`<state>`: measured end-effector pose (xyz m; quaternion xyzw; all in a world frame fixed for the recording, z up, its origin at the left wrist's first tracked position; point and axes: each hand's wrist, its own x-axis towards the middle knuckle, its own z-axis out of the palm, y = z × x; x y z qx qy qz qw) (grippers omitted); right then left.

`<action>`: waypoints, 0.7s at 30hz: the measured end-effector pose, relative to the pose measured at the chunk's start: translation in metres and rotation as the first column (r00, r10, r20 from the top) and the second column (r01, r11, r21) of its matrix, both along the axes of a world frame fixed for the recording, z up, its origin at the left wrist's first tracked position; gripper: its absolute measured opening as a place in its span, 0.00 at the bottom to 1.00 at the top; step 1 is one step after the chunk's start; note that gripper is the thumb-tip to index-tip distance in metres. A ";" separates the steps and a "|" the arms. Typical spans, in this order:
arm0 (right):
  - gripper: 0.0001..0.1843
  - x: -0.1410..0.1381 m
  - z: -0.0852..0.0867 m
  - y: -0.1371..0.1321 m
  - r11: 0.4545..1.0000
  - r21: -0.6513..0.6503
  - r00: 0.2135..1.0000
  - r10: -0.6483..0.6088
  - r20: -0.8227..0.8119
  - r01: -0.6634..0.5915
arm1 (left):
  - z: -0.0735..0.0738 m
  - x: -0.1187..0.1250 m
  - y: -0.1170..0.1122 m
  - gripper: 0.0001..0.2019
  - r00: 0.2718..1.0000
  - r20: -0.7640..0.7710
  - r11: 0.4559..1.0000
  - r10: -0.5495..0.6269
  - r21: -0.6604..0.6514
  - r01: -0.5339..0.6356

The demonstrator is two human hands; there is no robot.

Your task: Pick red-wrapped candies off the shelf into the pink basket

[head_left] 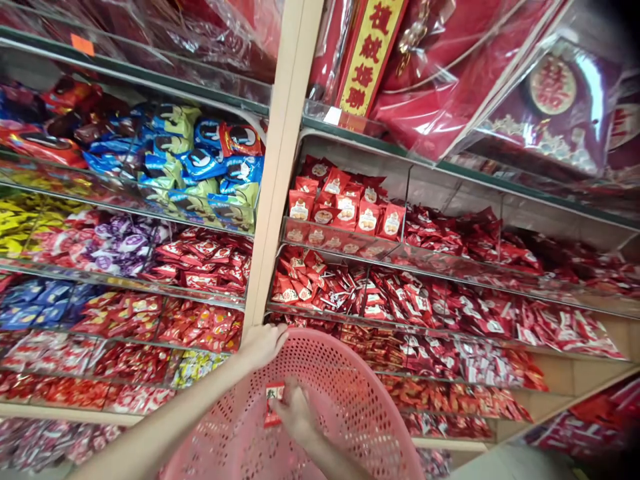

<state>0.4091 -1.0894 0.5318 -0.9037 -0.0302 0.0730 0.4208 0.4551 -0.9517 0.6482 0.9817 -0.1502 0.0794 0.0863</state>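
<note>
A large pink perforated plastic basket (pixel 350 373) fills the lower middle of the view. My left hand (pixel 263 345) grips its far rim, the fingers closed over the edge. Inside the basket's opening, my right hand (pixel 296 410) pinches a small red candy packet (pixel 273 417) with dark lettering on a pale patch. Part of the right fingers is blurred. Just beyond the rim, similar red packets (pixel 295 280) lie in a shelf compartment.
Tiered shelves of wrapped sweets stand ahead, split by a pale wooden post (pixel 273 167). Blue and green packets (pixel 185 153) sit at left, red packets (pixel 345 203) at right. Glass shelf edges (pixel 450 167) jut out. Plastic-wrapped red goods (pixel 440 73) hang above.
</note>
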 end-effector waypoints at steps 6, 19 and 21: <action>0.16 0.001 0.080 -0.013 0.937 -0.349 0.969 0.118 0.218 -0.035 | -0.002 0.003 0.001 0.25 1.000 0.027 1.000 -0.002 0.004 0.002; 0.19 0.147 0.240 0.014 0.979 -0.019 0.810 -0.156 0.566 0.202 | -0.009 0.004 0.002 0.23 1.000 0.028 1.000 0.009 -0.013 -0.009; 0.21 0.159 0.238 0.022 0.980 0.018 0.816 -0.175 0.551 0.198 | -0.009 0.005 0.002 0.23 1.000 0.026 1.000 0.011 -0.012 -0.011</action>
